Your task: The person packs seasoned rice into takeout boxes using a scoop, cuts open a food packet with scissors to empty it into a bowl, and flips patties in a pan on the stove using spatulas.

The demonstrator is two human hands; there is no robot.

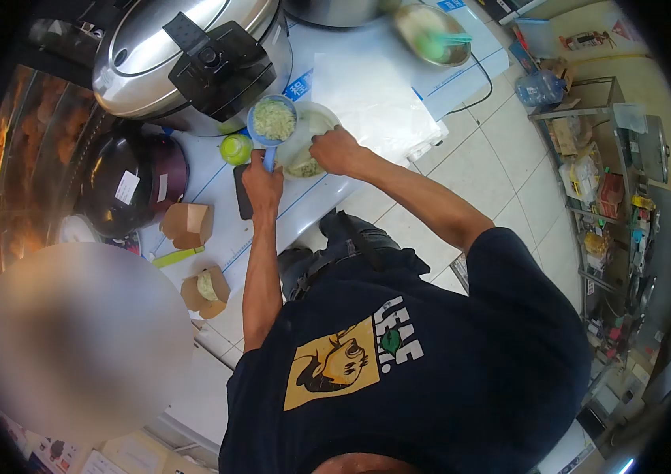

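My left hand (pixel 263 186) is closed around the handle of a blue cup (pixel 251 130). Pale green, finely shredded food (pixel 274 120), perhaps cabbage, fills that cup. Beside it, a translucent pale bowl (pixel 297 144) holds a little pale food at its bottom. The fingers of my right hand (pixel 335 150) are bent over this bowl's right rim, gripping it. Just left of the cup stands a small jar with a lime-green top (pixel 236 148). A dark flat object (pixel 244 192), like a phone, lies against my left wrist.
A large steel cooker (pixel 142 67) stands behind, with a dark rice cooker (pixel 126 182) at left. Two cardboard boxes (pixel 187 224) sit near the table's edge. White sheets (pixel 367 103) and a steel bowl (pixel 410 24) lie farther right. A blurred round shape (pixel 82 340) covers the lower left.
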